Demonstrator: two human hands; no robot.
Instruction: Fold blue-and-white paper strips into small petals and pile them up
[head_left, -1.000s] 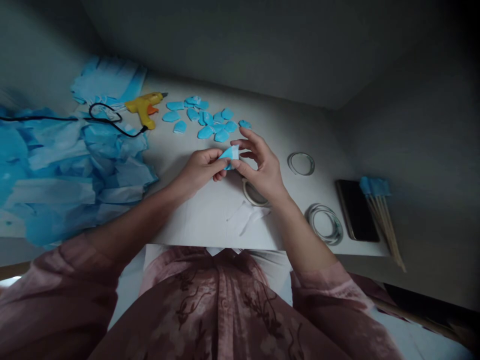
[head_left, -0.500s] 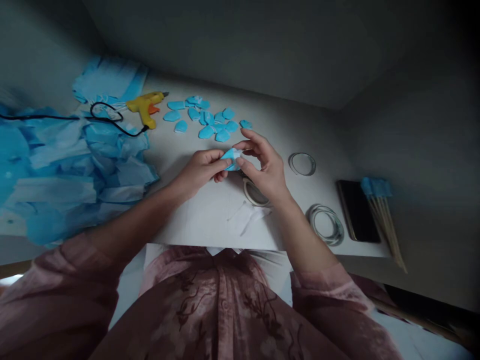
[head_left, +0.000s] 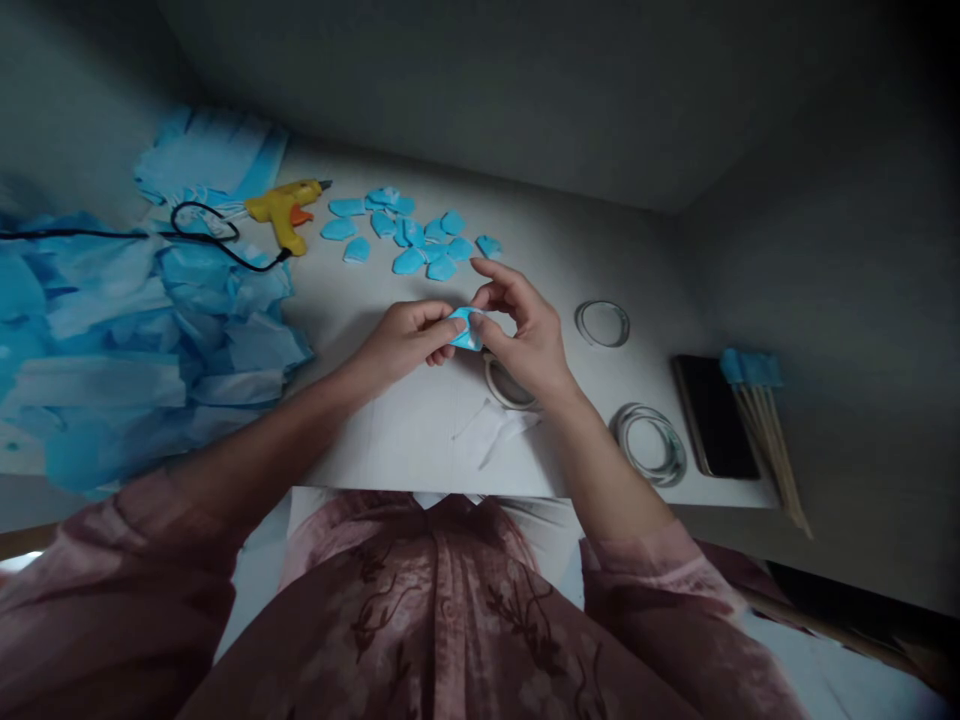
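Note:
Between both hands is a small folded piece of blue fabric (head_left: pixel 466 338), like the material of a face mask. My left hand (head_left: pixel 411 335) pinches its left side, thumb on top. From the right, my right hand (head_left: pixel 525 330) presses its thumb and fingers on the other side of the piece. Under the right hand lies a roll of tape (head_left: pixel 501 385), partly hidden by it. White scraps (head_left: pixel 499 430) lie just below the roll. Beyond the hands, several small blue folded pieces (head_left: pixel 409 261) are spread on the white table (head_left: pixel 420 440).
A yellow glue gun (head_left: pixel 285 210) with a black cord lies at back left, beside a large heap of blue and white fabric (head_left: pixel 150 330). At right are two wire coils (head_left: pixel 649 445) (head_left: pixel 602 323), a dark phone (head_left: pixel 716 420) and blue-tipped sticks (head_left: pixel 772 440).
The piece's right part has been folded over: its white inner side showed before, and now it looks mostly blue and more compact. Both hands stay nearly in place.

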